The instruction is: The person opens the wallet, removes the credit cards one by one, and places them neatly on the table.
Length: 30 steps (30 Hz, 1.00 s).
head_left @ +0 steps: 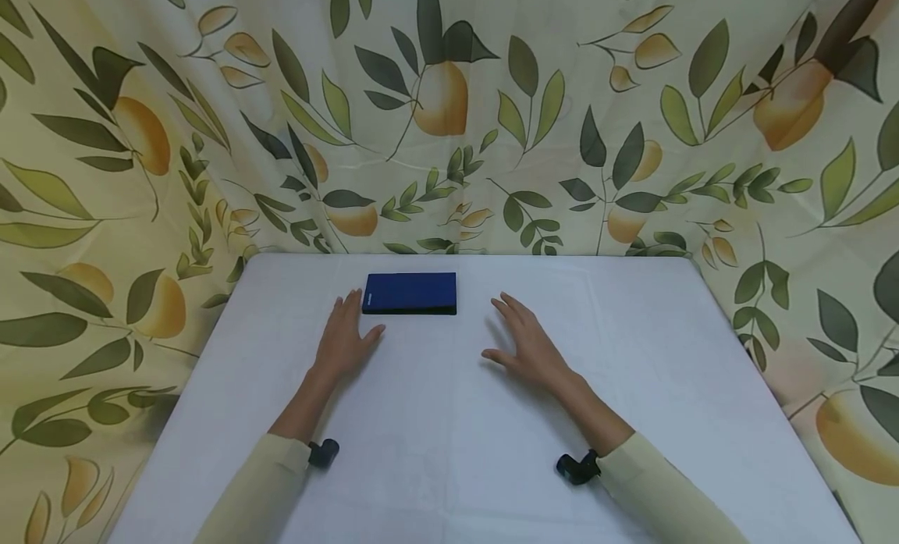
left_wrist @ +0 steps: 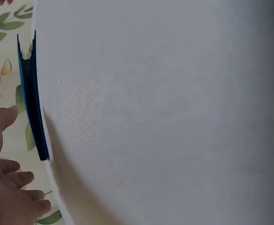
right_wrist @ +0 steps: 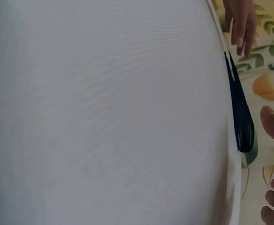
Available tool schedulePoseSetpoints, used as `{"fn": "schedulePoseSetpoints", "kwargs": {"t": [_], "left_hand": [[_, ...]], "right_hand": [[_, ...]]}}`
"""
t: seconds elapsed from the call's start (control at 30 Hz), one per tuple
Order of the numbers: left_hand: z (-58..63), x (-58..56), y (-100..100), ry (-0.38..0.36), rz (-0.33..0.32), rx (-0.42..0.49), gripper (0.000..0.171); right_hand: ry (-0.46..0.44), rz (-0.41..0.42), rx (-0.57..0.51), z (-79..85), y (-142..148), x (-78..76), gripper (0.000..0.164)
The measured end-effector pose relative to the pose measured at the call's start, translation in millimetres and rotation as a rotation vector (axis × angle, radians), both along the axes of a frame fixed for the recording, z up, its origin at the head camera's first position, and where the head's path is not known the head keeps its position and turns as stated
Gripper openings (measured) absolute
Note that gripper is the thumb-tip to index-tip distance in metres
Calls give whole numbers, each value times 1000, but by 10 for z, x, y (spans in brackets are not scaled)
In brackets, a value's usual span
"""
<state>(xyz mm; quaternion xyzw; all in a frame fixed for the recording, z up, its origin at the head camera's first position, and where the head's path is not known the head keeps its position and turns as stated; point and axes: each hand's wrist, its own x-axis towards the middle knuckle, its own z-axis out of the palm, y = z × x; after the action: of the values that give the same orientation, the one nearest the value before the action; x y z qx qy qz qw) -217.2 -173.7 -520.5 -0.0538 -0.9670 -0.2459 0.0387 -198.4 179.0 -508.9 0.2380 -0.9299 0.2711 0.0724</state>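
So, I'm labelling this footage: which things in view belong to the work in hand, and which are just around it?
Likely part of the work:
dark blue, rectangular booklet
left hand, at its left end, contact unclear
right hand, apart, to its right

Just around:
white cloth-covered table
cream fabric backdrop with fruit-and-leaf print
two small black wrist cameras

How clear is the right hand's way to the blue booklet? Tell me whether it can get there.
Probably yes: the right hand is empty, and only white cloth shows between it and the blue booklet. The left hand is by the booklet's left end, out of the way.
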Motion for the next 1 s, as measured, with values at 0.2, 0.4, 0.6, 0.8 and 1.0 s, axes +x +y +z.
{"fn": "schedulePoseSetpoints", "kwargs": {"t": [0.2,0.4,0.6,0.8,1.0], "left_hand": [[2,-102,26,-44,18,38,84],[-38,-183,30,-36,30,65,87],[-57,-250,30,-47,32,78,89],[-80,-320,35,-69,36,83,90],[-95,-382,61,-109,39,102,94]], "right_hand": [[1,20,-9,2,-53,-120,91],[-26,22,-9,24,-136,-238,89],[-63,15,9,37,-230,-382,87],[-89,19,15,21,-315,-513,86],[-115,3,17,-59,-395,-614,86]]}}
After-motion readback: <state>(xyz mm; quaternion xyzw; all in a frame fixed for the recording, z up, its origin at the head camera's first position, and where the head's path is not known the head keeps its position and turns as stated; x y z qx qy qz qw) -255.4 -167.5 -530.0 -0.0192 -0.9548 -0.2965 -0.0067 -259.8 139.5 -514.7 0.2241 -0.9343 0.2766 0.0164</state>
